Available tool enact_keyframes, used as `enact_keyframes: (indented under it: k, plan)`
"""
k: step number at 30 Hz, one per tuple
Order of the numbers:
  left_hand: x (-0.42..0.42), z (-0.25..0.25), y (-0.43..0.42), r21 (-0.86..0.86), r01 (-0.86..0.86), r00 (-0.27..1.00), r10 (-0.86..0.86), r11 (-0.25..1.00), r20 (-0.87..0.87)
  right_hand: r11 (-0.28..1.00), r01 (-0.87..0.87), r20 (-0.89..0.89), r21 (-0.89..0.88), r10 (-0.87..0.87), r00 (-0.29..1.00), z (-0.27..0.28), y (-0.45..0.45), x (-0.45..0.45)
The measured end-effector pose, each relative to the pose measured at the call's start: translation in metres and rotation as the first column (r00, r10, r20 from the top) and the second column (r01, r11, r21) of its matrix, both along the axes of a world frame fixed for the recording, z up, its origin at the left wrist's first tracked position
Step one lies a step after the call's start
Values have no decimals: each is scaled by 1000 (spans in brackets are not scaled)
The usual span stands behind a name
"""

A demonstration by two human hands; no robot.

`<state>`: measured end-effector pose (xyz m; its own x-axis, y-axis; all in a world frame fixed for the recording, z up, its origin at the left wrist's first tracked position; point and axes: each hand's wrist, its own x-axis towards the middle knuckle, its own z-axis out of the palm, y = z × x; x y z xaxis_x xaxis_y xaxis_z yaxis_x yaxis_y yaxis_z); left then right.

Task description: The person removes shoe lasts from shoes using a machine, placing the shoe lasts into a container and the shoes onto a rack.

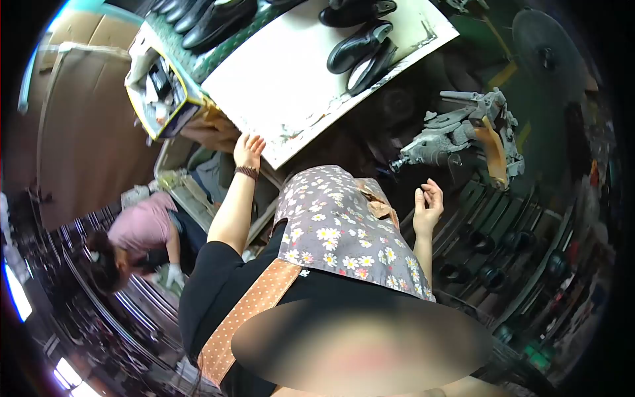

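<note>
My left hand point(249, 151) rests at the near left edge of a white tabletop point(264, 86), its fingers stretched out and nothing held in them. A dark bracelet circles that wrist. Off to the right of my flowered apron point(337, 225), my right hand point(428, 204) hangs in the air with fingers loosely bent and apart, holding nothing. Several black shoes lie on the far right part of the tabletop, among them a black shoe point(354, 49) next to another black shoe point(372, 68). Neither hand touches them.
A grey machine point(456, 132) stands right of the table. More black shoes point(218, 25) sit on a green surface at the back left. A yellow-edged bin point(162, 96) adjoins it. Behind my left side, a person in a pink shirt point(142, 225) bends over, wearing a white glove. Racks point(489, 231) are at right.
</note>
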<state>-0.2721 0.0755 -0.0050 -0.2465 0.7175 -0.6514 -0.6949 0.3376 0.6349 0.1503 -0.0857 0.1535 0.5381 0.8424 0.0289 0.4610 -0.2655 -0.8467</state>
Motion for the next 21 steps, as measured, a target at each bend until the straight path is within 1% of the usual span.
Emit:
enact_keyframes:
  k: [1, 2, 3, 4, 5, 7, 10, 13, 14, 15, 16, 17, 18, 19, 20, 21]
  plan:
    - [3, -6, 31, 39, 113, 993, -112, 993, -33, 999, 29, -6, -35, -29, 1000, -5, 1, -3]
    - [12, -3, 63, 72, 254, 961, -244, 964, -127, 997, 60, -8, -46, -60, 998, -10, 2, -6]
    - [27, -1, 94, 94, 393, 904, -365, 915, -224, 994, 91, -10, -57, -92, 996, -15, 3, -8]
    - [43, -1, 123, 103, 526, 821, -473, 844, -320, 989, 126, -10, -75, -127, 992, -18, 3, -11]
    - [58, -7, 151, 94, 619, 753, -555, 780, -354, 982, 163, -11, -93, -165, 986, -21, 2, -14]
    - [95, -19, 193, 13, 753, 569, -641, 658, -515, 963, 242, 5, -121, -244, 970, -24, -1, -22]
    - [149, -41, 244, -156, 829, 374, -741, 537, -558, 934, 314, 45, -173, -311, 949, -26, -12, -41]
    - [191, -90, 281, -260, 863, 231, -795, 434, -560, 879, 427, 64, -212, -423, 904, -20, -24, -65]
    - [202, -98, 288, -329, 859, 139, -796, 393, -589, 857, 462, 57, -228, -462, 885, -19, -30, -67]
    - [214, -109, 289, -396, 778, 139, -749, 488, -648, 831, 500, 57, -242, -503, 863, -17, -35, -76]
    - [222, -101, 288, -379, 785, 227, -796, 491, -561, 805, 524, 71, -279, -527, 847, -16, -39, -83]
    - [226, -92, 286, -369, 786, 309, -832, 496, -460, 800, 536, 62, -270, -541, 839, -19, -43, -92]
    - [229, -83, 281, -303, 769, 423, -804, 563, -419, 796, 545, 57, -264, -551, 833, -22, -48, -100]
    - [228, -76, 278, -246, 786, 456, -801, 567, -389, 795, 549, 56, -257, -555, 830, -25, -53, -106]
    - [224, -77, 279, -186, 825, 451, -819, 534, -356, 812, 515, 70, -275, -517, 853, -26, -59, -110]
    - [220, -78, 280, -122, 854, 447, -833, 506, -325, 807, 509, -17, -299, -538, 843, -32, -65, -113]
